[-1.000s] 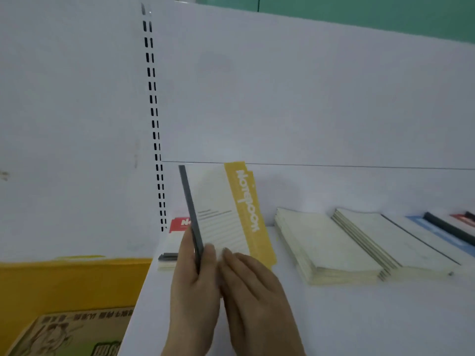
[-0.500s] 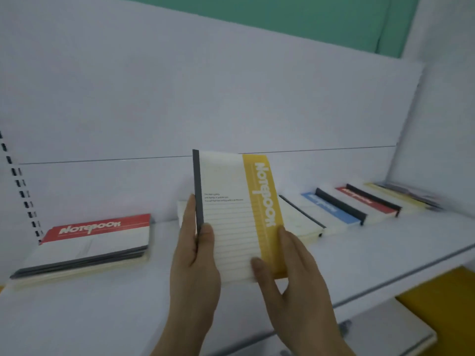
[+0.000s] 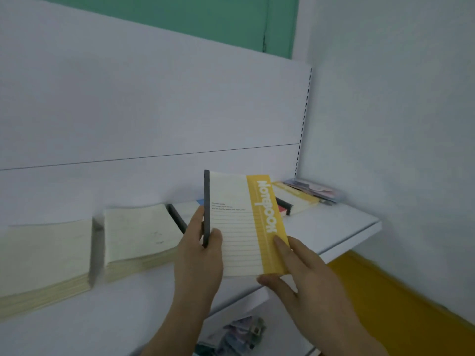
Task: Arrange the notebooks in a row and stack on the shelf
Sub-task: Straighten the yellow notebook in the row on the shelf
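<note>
We hold a thin cream-and-yellow ruled notebook with a dark grey spine (image 3: pixel 241 224) upright above the white shelf (image 3: pixel 334 227), its cover facing us and its printed title running down the yellow strip along its right side. Our left hand (image 3: pixel 198 255) closes on the spine edge, thumb on the front cover and the other fingers wrapped behind. Our right hand (image 3: pixel 305 273) grips the lower right corner of the yellow strip, thumb under the bottom edge and one finger laid up along the front. Both hands are closed on the same notebook, which sits between them, clear of the shelf surface.

To the left of our left hand, two thick stacks of cream-paged notebooks lie flat on the shelf: a near stack (image 3: pixel 38 263) at the frame's left edge and a second stack (image 3: pixel 138 237) just beside it, apart by a narrow gap. Behind the held notebook more notebooks lie in a row toward the shelf's right end, one yellow-edged cream notebook (image 3: pixel 298 199) showing plainly (the others are mostly hidden or blurred). Below the shelf a yellow surface (image 3: pixel 401 291) shows at lower right.
</note>
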`<state>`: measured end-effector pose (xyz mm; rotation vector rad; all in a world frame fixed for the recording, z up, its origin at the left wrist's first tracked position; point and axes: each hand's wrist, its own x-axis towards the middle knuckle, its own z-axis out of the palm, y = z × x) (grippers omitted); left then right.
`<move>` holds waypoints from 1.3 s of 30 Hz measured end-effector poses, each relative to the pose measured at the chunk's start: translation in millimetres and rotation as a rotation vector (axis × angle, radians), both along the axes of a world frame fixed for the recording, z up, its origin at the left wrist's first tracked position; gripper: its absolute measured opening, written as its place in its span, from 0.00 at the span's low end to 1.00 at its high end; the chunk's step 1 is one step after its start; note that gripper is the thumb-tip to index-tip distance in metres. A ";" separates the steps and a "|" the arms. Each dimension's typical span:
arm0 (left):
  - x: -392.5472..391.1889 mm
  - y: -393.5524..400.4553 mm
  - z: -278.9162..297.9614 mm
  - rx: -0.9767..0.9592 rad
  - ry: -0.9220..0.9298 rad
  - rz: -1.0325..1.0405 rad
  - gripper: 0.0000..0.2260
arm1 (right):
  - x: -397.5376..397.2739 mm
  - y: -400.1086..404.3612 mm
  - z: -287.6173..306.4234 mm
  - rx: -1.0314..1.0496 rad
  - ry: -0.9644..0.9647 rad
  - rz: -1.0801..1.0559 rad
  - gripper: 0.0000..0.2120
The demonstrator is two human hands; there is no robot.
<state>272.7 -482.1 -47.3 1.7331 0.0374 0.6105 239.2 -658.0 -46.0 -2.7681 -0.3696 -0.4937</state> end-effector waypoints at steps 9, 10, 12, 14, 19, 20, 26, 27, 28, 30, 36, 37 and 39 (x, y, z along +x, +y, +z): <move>106.7 -83.3 11.4 0.569 0.103 -0.162 0.21 | 88.2 -104.6 -1.4 0.012 -0.028 -0.089 0.37; 116.8 -90.3 14.5 0.626 0.101 -0.217 0.28 | 101.0 -116.5 0.0 0.020 -0.049 -0.094 0.37; 133.9 -102.4 21.8 0.832 0.106 -0.290 0.37 | 124.3 -132.7 8.6 -0.002 -0.053 -0.089 0.37; 151.1 -111.5 25.6 0.997 0.126 -0.298 0.39 | 149.2 -146.5 11.7 -0.041 -0.049 -0.077 0.36; 193.2 -133.2 22.3 1.134 0.137 -0.182 0.34 | 214.0 -176.9 3.9 -0.096 -0.169 0.012 0.31; 199.9 -136.7 21.3 1.146 0.131 -0.143 0.32 | 227.2 -182.3 1.7 -0.090 -0.162 0.044 0.33; 236.3 -157.8 9.1 1.174 0.232 0.048 0.32 | 315.0 -208.8 -8.8 -0.112 -0.177 0.263 0.35; 241.9 -161.3 5.2 1.168 0.260 0.071 0.32 | 328.7 -210.7 -10.7 -0.132 -0.167 0.299 0.34; 247.3 -165.0 1.5 1.156 0.286 0.093 0.31 | 342.3 -213.1 -13.4 -0.148 -0.166 0.337 0.34; 257.2 -172.4 -7.8 1.142 0.331 0.139 0.28 | 366.4 -217.9 -19.1 -0.174 -0.160 0.396 0.33; 277.6 -194.6 -28.8 1.171 0.487 0.212 0.32 | 417.1 -232.2 -38.9 -0.260 -0.086 0.470 0.35; 279.5 -197.4 -30.7 1.180 0.515 0.214 0.33 | 421.9 -233.3 -42.3 -0.274 -0.083 0.475 0.35; 282.4 -200.2 -34.2 1.197 0.544 0.215 0.33 | 425.9 -234.0 -47.7 -0.300 -0.084 0.466 0.35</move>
